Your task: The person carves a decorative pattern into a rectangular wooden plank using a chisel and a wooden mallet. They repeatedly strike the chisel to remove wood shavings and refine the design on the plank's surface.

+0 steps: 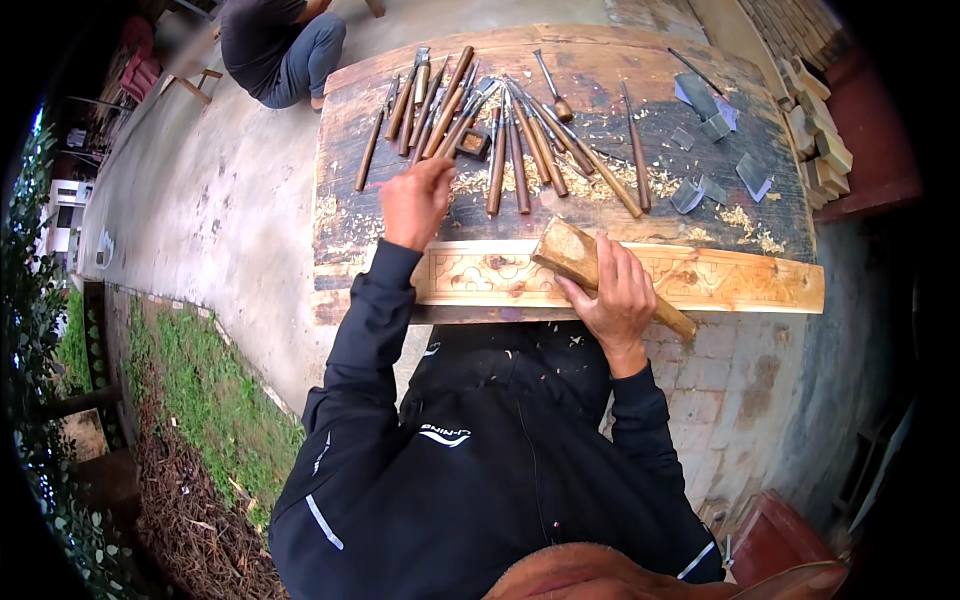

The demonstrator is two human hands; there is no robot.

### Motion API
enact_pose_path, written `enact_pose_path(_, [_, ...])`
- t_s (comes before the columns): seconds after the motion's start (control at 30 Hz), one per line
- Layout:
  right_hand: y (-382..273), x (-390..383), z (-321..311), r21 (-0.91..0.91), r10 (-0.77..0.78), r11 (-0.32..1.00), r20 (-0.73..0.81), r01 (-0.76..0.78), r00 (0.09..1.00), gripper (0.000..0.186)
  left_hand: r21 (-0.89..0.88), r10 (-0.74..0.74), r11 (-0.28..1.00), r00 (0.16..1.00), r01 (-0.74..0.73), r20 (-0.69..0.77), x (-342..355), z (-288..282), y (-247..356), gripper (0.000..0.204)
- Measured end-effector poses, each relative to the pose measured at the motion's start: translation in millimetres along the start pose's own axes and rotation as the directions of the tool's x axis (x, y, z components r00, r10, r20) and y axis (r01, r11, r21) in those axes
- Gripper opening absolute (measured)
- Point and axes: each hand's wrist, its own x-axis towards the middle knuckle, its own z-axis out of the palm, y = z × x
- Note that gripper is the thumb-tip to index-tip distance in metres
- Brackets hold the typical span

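My right hand [620,298] is closed around a wooden mallet [565,250], its block end pointing up and left. The mallet lies slantwise over a long pale board [740,280] with a carved or drawn pattern, set along the table's near edge. Beyond the board's left part, my left hand [416,203] is raised with its fingers curled together. Its fingertips are close to the handles of several carving chisels [430,110]; whatever they hold, if anything, is hidden. More wooden-handled chisels [522,165] lie fanned out to the right, beside a small dark block [473,143].
Wood shavings [665,182] are strewn over the worn wooden table [620,55]. Grey flat pieces [752,175] lie at its right, and a single chisel [636,150] lies apart. Wood blocks [825,140] are stacked beyond the right edge. Another person [275,50] sits low at the far left.
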Motion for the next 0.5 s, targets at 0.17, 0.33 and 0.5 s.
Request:
enact_pose_path(0.17, [1,0,1,0.009,-0.002,1.000,0.013,0.002,1.000,0.081,0.190,-0.212,0.960,0.977,0.207,0.005,-43,-25,-47,0.011])
enact_pose_path(0.33, [0,-2,0,-0.020,-0.023,1.000,0.001,0.023,1.000,0.083,0.126,-0.218,0.969,0.975,0.212,0.036,-46,-16,-33,0.015])
enact_pose_path(0.5, [-4,-4,0,-0.033,-0.014,0.999,0.024,0.015,1.000,0.082,-0.039,-0.061,0.997,0.995,0.065,0.082,-37,7,8,0.014])
